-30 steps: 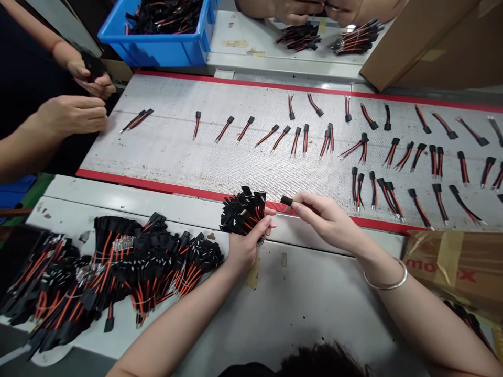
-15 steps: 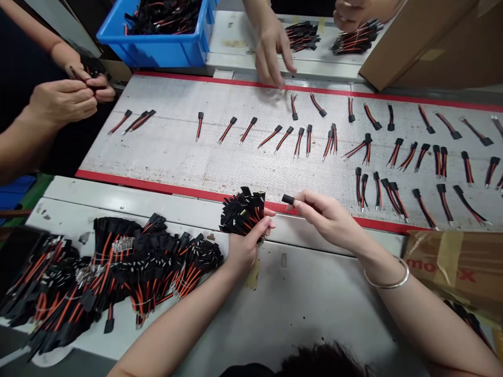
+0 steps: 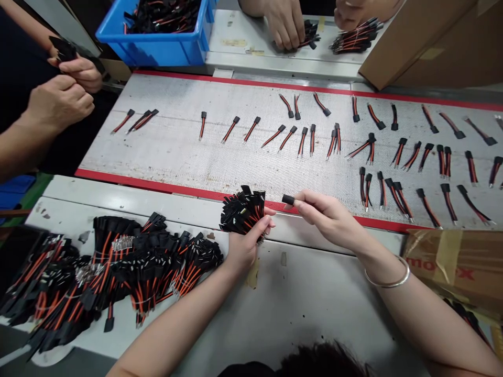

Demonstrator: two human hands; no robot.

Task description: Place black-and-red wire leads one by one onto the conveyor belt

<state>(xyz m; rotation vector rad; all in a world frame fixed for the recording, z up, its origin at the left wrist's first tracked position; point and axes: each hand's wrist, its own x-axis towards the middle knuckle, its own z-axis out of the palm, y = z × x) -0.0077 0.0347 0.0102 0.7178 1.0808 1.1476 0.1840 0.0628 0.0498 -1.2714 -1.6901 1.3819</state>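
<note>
Clutching a fat bunch of leads (image 3: 243,212) in the left hand (image 3: 251,243), pinching one black connector (image 3: 288,199) in the right hand (image 3: 326,215), right by the near red edging (image 3: 176,192) of the belt (image 3: 168,157). Got bare belt just beyond and loads of open bench (image 3: 298,309) this side, between cable pile (image 3: 149,267) and taped carton (image 3: 428,259). Pointing left at the bunch with that connector, long axis nearly sideways, dipping slightly rightward. Compared with a moment ago, seeing an extra lead (image 3: 286,106) in the far row and a co-worker's hand (image 3: 285,26) back off the belt.
</note>
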